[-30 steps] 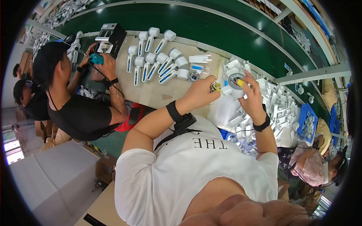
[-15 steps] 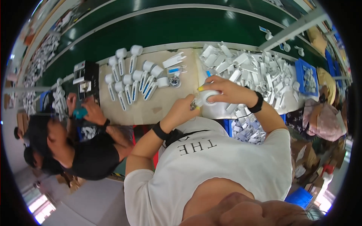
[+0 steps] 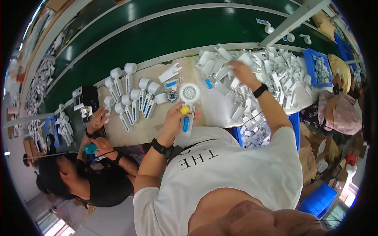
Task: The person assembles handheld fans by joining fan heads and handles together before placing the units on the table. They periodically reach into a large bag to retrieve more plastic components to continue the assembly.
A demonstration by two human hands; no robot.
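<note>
Right now your left hand [image 3: 176, 118] is closed around a white handheld fan [image 3: 188, 106] at frame centre, round grille up, blue strip down its handle, a yellow-tipped finger against it. Loosen up and it could tip onto the worktop [image 3: 134, 131]. Farther out, your right hand [image 3: 241, 70] reaches into the white parts pile [image 3: 252, 74]; whether it grips anything, you can't tell.
</note>
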